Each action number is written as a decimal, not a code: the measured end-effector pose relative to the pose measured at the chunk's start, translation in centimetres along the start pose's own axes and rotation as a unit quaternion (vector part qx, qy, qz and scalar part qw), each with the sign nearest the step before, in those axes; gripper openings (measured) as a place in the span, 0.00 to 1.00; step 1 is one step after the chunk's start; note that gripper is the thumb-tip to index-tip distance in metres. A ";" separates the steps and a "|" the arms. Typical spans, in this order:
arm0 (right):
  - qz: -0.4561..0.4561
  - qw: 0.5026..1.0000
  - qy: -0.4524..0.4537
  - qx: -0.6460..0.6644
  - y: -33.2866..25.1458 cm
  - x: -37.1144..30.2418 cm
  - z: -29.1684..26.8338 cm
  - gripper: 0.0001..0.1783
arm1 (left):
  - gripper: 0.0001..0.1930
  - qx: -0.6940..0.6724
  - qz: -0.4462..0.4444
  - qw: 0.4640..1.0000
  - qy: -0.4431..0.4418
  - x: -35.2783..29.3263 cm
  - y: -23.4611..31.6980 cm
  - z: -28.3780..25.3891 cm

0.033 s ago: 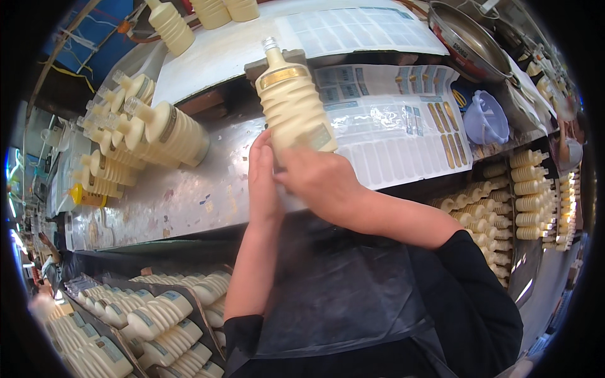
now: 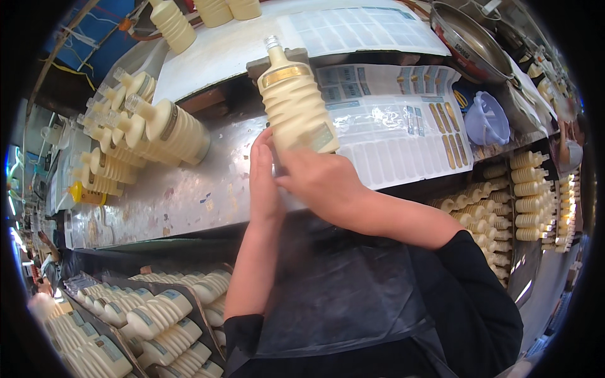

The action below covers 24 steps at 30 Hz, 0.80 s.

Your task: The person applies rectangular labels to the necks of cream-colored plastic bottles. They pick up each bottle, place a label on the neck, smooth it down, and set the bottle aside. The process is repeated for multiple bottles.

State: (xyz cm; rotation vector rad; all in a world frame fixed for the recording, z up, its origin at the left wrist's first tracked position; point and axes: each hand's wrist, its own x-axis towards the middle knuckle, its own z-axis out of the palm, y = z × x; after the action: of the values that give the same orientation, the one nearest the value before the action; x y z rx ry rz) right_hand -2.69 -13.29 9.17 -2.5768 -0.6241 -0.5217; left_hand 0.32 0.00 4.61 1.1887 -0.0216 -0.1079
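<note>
A cream bottle [image 2: 295,104] with wavy ridges, a gold band at its shoulder and a small grey-green label low on its front leans away from me. Its clear threaded neck rests by a dark block [image 2: 255,66]. My left hand [image 2: 263,173] lies along the bottle's lower left side, fingers long and close together, steadying it. Over the lower front, beside the label, my right hand [image 2: 321,179] is closed, with fingers bent against the bottle. Those fingertips are blurred and partly hidden, so I cannot see whether anything is pinched in them.
Sticker sheets [image 2: 378,126] with gold strips and small labels lie right of the bottle. Several similar bottles [image 2: 173,132] stand at the left of the metal bench [image 2: 183,205]. A lilac basket [image 2: 486,120] and metal pan [image 2: 469,41] sit at the right. Racked bottles [image 2: 157,312] fill the lower left.
</note>
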 end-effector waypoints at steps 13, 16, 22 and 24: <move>0.364 0.780 -0.118 0.496 10.9 -1.2 2.1 0.30 | 0.28 0.192 0.085 0.972 0.100 1.3 -3.9 0.6; 0.376 0.759 -0.137 0.513 10.0 -0.9 0.5 0.30 | 0.29 0.154 0.056 0.981 0.103 1.1 -3.5 0.6; 0.372 0.762 -0.127 0.515 10.0 -0.9 0.6 0.32 | 0.31 0.104 0.054 0.988 0.104 1.0 -3.9 0.4; 0.368 0.758 -0.126 0.524 10.0 -0.9 0.7 0.33 | 0.31 0.107 0.050 0.987 0.107 1.1 -4.1 0.1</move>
State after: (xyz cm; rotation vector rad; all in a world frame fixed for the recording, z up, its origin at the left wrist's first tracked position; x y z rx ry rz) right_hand 1.70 -21.25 4.95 -1.5585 0.1016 0.3849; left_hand 1.08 -1.73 0.86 1.4067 0.0973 0.1134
